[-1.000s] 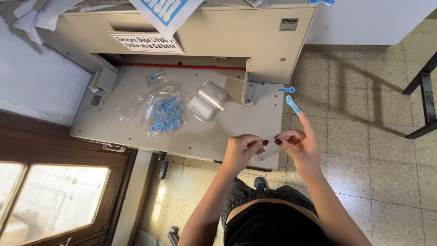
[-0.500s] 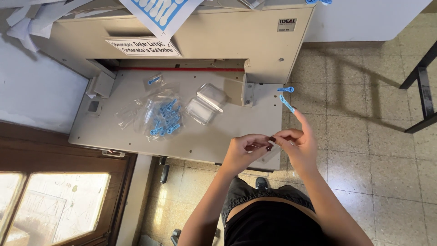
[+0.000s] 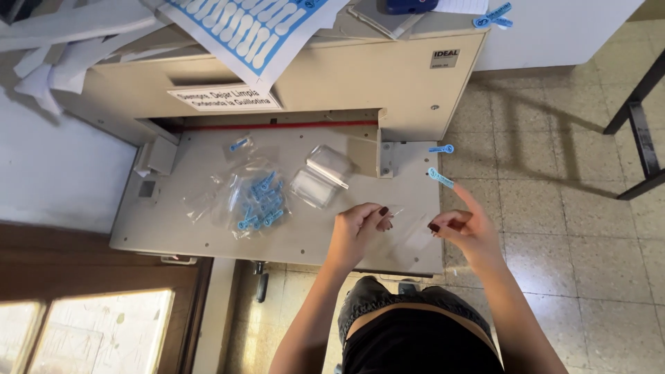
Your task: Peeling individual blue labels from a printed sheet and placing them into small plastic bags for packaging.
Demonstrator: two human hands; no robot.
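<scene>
My left hand (image 3: pixel 359 227) and my right hand (image 3: pixel 467 228) hover over the front edge of a beige paper-cutter table (image 3: pixel 208 239). Each pinches one side of a small clear plastic bag (image 3: pixel 410 223), which is stretched flat between them. My right index finger points up toward a loose blue tag (image 3: pixel 441 178) on the table's right edge. A second blue tag (image 3: pixel 440 149) lies a little farther back. To the left lies a heap of blue tags in clear bags (image 3: pixel 256 202).
Clear plastic boxes (image 3: pixel 320 176) sit mid-table in front of the cutter's body (image 3: pixel 360 76). A blue-printed sheet (image 3: pixel 249 34) and loose papers lie on top of it. Tiled floor and a dark metal frame leg (image 3: pixel 641 104) are at right, a wooden door (image 3: pixel 83 305) at lower left.
My hands were pinched close together; now they have drawn apart, and the clear bag is spread between them. The view has shifted slightly.
</scene>
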